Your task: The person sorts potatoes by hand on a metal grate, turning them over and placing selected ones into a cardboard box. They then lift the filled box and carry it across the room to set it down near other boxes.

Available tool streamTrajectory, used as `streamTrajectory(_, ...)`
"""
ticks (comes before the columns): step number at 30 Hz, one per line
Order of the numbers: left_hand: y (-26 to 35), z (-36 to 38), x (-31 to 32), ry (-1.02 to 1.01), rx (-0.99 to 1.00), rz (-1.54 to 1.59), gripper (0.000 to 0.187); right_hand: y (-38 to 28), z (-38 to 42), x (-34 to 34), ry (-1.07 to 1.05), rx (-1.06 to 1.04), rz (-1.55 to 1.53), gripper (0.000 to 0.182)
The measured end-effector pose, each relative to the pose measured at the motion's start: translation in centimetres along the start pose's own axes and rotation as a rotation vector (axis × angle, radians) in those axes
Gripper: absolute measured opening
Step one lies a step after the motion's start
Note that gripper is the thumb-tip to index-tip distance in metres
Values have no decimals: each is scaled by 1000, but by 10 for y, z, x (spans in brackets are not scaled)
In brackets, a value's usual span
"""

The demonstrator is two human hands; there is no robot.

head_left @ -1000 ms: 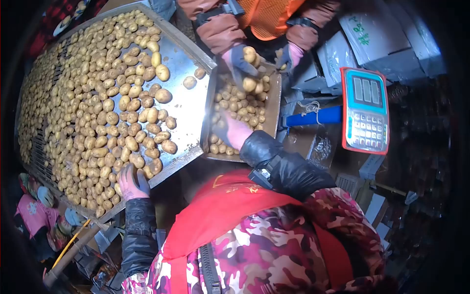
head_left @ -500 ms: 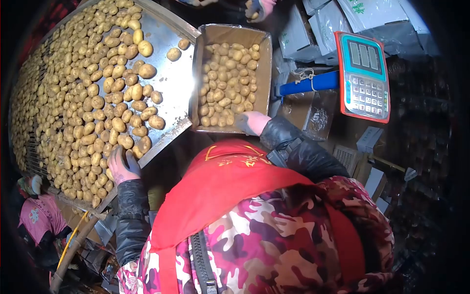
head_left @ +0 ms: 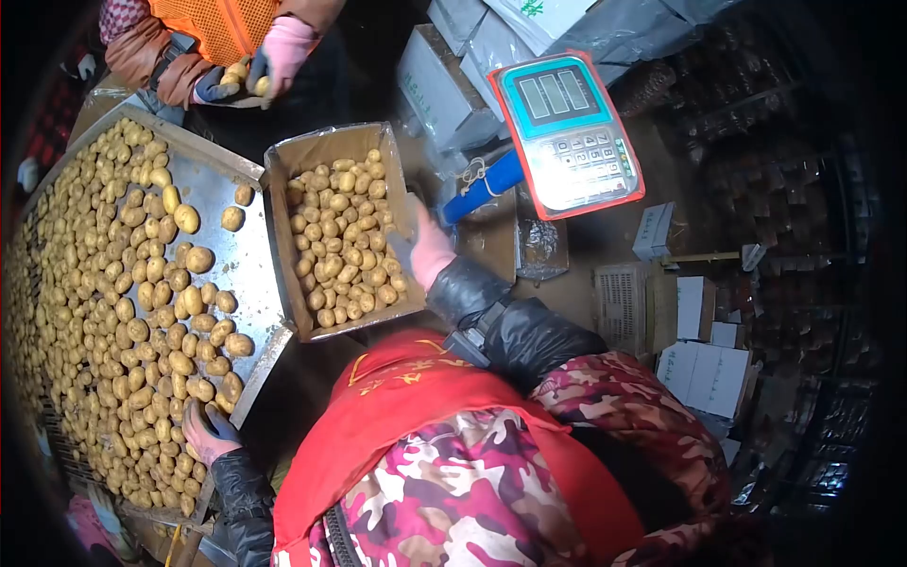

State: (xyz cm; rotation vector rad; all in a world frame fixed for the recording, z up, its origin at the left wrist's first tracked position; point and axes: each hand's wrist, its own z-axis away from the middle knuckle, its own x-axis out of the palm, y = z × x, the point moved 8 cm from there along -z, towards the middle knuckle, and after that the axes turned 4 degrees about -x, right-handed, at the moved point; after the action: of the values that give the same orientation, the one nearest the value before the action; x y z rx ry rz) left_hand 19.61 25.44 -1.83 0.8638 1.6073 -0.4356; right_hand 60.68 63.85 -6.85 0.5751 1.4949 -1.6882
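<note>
A cardboard box point(head_left: 410, 300) lined with clear film holds many potatoes point(head_left: 342, 236). My right hand point(head_left: 427, 248), in a pink and grey glove, grips the box's right wall, thumb side over the rim and fingers along the outside. At the lower left, my left hand point(head_left: 210, 433), gloved alike, rests against potatoes at the near edge of a metal sorting table point(head_left: 248, 269). Its fingers are apart, and no potato is visibly grasped. Loose potatoes point(head_left: 142, 378) cover most of that table, thinning out beside the box.
A scale display with keypad point(head_left: 567, 132) stands on a blue post point(head_left: 487, 187) right of the box. Across the table, a co-worker in an orange vest point(head_left: 215, 28) holds potatoes in gloved hands point(head_left: 269, 68). White cartons point(head_left: 444, 90) are stacked behind; more cartons point(head_left: 704, 378) lie at right.
The view has swung right, bringing the co-worker into sight. My right hand has gone from the box's near right corner to its right wall. My left hand stays at the table edge.
</note>
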Motion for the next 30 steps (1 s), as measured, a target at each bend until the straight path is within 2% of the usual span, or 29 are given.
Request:
streamTrajectory(4,2,0,-1,16,9,6,34,9,13,-22,34,-36,-140,78)
streamTrajectory(7,0,0,1,31,29,4,36,10,31,-16,56,-143,-54,69)
streamTrajectory(11,-17,1,15,-1,45,5,39,16,43,21,-145,-178,125,51)
streamTrajectory(13,-7,1,7,-11,28,-17,39,-13,62,27,-194,-309,63,46)
streamTrajectory(14,-2,0,3,2,41,-15,39,-22,66,46,-264,-405,139,40)
streamTrajectory(17,10,-3,-4,14,42,0,38,-58,71,101,-481,-614,299,37)
streamTrajectory(21,21,-7,-12,1,26,11,37,-88,44,194,-389,-971,625,44)
streamTrajectory(22,21,-7,-11,-21,25,-17,37,-89,35,215,-476,-999,734,49)
streamTrajectory(24,22,-11,-10,-21,25,-9,36,-91,-8,222,-599,-1068,775,52)
streamTrajectory(25,21,-8,-10,-29,23,-4,36,-76,-34,215,-477,-1127,798,52)
streamTrajectory(27,20,-9,-10,-38,17,-1,38,-61,-59,192,-361,-1069,907,56)
streamTrajectory(28,22,-9,-11,-43,11,2,39,-61,-65,173,-368,-954,1001,59)
streamTrajectory(30,22,-8,-11,-13,17,5,39,-8,-111,151,-274,-492,719,65)
